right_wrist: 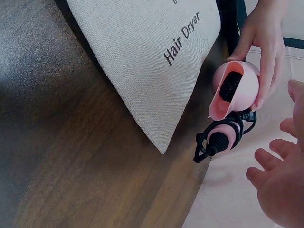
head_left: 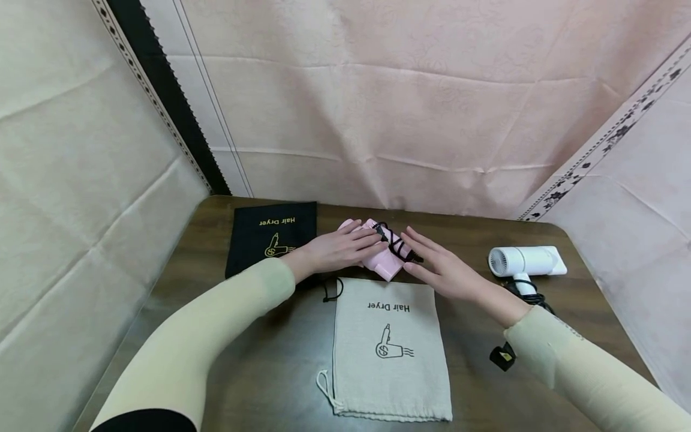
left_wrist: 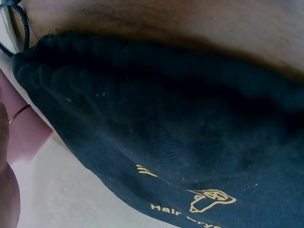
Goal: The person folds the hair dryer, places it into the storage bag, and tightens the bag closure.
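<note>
Pink hair dryer [head_left: 384,264] sits just beyond the pale bag [head_left: 394,378], toward the bench's [head_left: 259,366] far edge; whether lifted or resting, cannot tell. Left hand [head_left: 337,246] holds its barrel, thumb and fingers on opposite sides. Right hand [head_left: 445,270] spread beside the handle, apart from it. Likely trouble: rounded barrel could roll if that one-sided hold slackens. Wound black cord [head_left: 396,243] might catch fingers or slip loose; nozzle could rumple the bag.
</note>
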The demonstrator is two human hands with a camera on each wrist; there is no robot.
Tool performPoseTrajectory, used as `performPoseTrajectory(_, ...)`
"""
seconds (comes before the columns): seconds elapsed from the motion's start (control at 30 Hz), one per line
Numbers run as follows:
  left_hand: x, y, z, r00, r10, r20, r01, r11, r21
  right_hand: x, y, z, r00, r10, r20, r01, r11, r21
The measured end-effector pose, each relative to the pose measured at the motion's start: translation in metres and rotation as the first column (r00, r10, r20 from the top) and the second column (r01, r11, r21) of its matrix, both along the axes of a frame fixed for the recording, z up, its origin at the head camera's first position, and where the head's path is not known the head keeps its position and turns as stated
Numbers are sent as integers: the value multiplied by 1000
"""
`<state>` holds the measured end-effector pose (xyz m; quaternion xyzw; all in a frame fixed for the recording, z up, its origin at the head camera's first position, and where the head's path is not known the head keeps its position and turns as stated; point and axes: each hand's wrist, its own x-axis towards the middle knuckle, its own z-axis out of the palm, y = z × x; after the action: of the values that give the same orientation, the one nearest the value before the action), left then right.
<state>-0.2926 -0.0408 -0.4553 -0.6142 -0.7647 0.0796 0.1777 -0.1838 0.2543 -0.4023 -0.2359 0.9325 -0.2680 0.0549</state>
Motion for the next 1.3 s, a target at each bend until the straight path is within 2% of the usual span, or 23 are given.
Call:
performPoseTrajectory(0.2,-1,1,-4,998,32,50,-30,998,-48,-1,-1,-1,1000,13,6,-13,1000,-1)
performPoseTrajectory(0.53,-6,1,-3,998,67,20,-65,995,-77,-1,-1,-7,1000,14,6,-14,1000,4)
performPoseTrajectory(0.67,-6,1,-1,997,76,34,-73,994,-81,-1,-1,-9,1000,11,9,-12,1000,9)
performPoseTrajectory(0.8,-5,1,4,992,116,45,-112,991,-78,-2,-1,-11,1000,13,7,-13,1000,9)
performPoseTrajectory(0.93,-3,-4,12,981,179,73,-171,980,-99,-2,-2,-11,1000,5,8,-5,1000,5)
performPoseTrajectory(1.1,4,-16,21,958,260,118,-247,962,-117,-3,-4,-10,1000,-18,6,18,1000,16)
performPoseTrajectory(1.3,21,-35,35,918,348,190,-333,937,-109,-6,-9,-12,999,-18,-39,20,999,43)
